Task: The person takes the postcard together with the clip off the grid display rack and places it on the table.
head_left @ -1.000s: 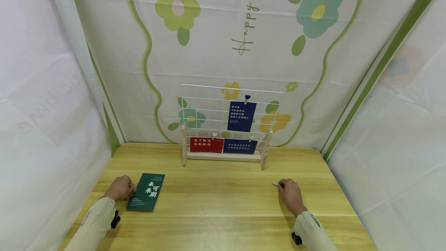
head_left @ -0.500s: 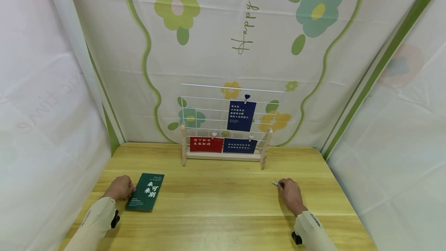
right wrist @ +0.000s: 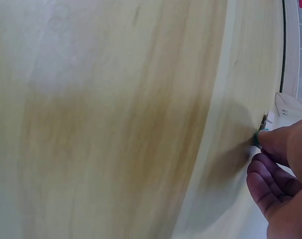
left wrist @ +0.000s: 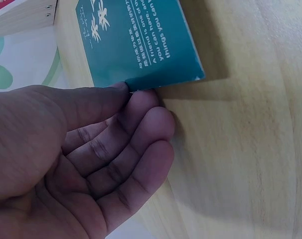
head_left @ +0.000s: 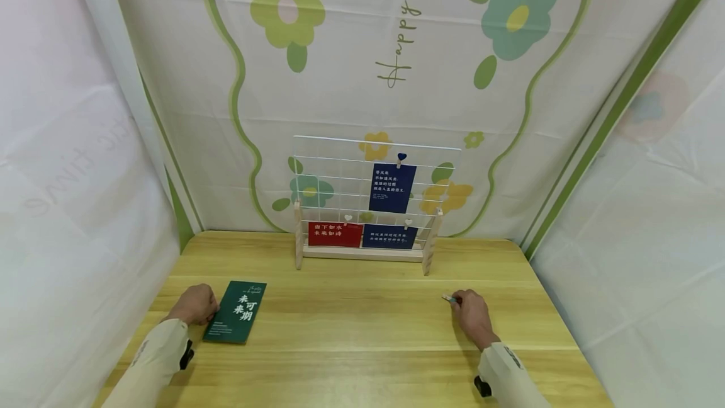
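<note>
My left hand (head_left: pixel 197 305) pinches the left edge of a green card (head_left: pixel 235 311) with white lettering, at the left of the table. In the left wrist view the thumb lies over the edge of the card (left wrist: pixel 141 45) and the fingers curl beneath it; a shadow falls on the wood beside it. Off to the right, my right hand (head_left: pixel 472 317) holds a small clip (head_left: pixel 448 298) between thumb and fingertips. The right wrist view shows the clip (right wrist: pixel 263 128) poking out past the thumb, a bit of teal on it, the rest covered by the fingers.
A white wire grid rack (head_left: pixel 325 172) on a wooden stand (head_left: pixel 362 255) is at the back of the table (head_left: pixel 351 320). Heart clips hold a tall navy card (head_left: pixel 392 197), a red card (head_left: pixel 335 235) and a wide navy card (head_left: pixel 389 237) on it. Flower-printed fabric surrounds the table.
The green card and my left hand have shifted very slightly left. My right hand stays in place with the clip.
</note>
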The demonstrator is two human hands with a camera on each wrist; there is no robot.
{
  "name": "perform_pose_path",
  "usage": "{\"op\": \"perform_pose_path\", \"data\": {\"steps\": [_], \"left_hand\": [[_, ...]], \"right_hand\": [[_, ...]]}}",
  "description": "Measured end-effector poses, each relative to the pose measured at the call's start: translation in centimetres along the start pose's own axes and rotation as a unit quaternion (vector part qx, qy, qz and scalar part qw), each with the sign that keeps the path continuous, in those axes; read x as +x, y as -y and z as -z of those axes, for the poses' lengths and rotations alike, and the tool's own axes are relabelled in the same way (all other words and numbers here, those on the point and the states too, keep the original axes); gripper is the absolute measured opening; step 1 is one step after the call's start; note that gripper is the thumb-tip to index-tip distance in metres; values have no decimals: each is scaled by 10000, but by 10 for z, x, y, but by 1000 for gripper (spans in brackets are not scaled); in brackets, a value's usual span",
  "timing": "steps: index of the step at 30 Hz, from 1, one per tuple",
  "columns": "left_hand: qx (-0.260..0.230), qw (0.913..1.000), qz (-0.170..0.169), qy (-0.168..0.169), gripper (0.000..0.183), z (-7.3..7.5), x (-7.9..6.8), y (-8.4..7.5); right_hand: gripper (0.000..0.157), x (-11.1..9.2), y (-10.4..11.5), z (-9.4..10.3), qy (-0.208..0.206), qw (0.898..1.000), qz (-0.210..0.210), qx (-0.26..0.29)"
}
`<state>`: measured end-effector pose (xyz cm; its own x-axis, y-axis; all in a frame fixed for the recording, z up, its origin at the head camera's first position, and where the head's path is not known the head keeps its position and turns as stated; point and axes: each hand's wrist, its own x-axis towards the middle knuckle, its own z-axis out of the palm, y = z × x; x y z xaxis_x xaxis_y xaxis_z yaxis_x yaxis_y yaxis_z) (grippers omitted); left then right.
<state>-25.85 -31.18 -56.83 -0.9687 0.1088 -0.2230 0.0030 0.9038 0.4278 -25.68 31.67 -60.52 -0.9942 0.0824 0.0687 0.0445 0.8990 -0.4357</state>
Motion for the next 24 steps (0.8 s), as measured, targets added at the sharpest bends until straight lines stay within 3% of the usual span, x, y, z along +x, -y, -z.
{"op": "perform_pose_path", "data": {"steps": [6, 14, 19, 24], "left_hand": [[27, 9999, 64, 78, 40, 2, 0, 2], [174, 9998, -93, -22, 47, 4, 1, 2], [301, 9983, -378, -340, 41, 7, 5, -9], [264, 9943, -780, -677, 26, 9, 16, -32]], "right_hand": [[19, 5, 1, 6, -174, 9993, 297, -124], [23, 14, 17, 22, -446, 9965, 676, -217], [22, 25, 34, 38, -734, 9914, 1053, -264], [23, 38, 60, 60, -912, 9859, 1361, -330]]}}
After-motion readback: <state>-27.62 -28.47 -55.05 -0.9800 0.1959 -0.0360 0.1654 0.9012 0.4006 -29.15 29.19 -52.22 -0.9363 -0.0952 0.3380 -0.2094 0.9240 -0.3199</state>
